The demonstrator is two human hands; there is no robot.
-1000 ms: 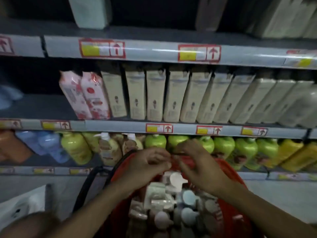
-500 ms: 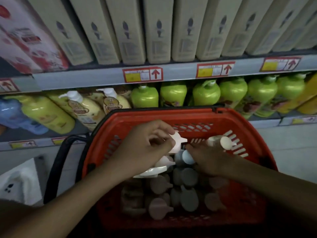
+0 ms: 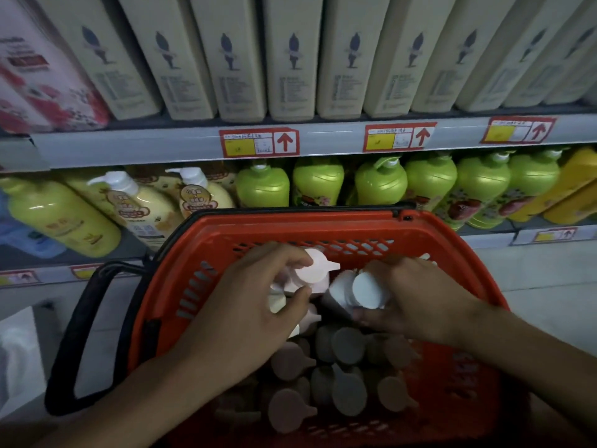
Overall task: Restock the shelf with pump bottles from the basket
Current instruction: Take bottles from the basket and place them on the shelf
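Observation:
A red plastic basket (image 3: pixel 206 263) with a black handle (image 3: pixel 80 334) stands in front of the shelf, packed with several upright pump bottles (image 3: pixel 347 392) seen from above. My left hand (image 3: pixel 245 315) curls its fingers and thumb round a pale pink pump head (image 3: pixel 315 270) at the far side of the basket. Close beside it my right hand (image 3: pixel 416 302) grips a bottle with a white pump head (image 3: pixel 366 289). The bottle bodies under both hands are hidden.
The lower shelf (image 3: pixel 135 244) carries cream pump bottles (image 3: pixel 142 205), yellow bottles (image 3: pixel 61 218), green bottles (image 3: pixel 318 182) and orange-yellow ones (image 3: pixel 571 189), with a gap left of the basket. Beige cartons (image 3: pixel 290 56) fill the shelf above. Grey floor (image 3: pixel 536 273) lies at right.
The view has dropped from the shelves to the basket. Both hands went down into it from its far rim and closed round pump heads; the right hand now holds the white-topped one.

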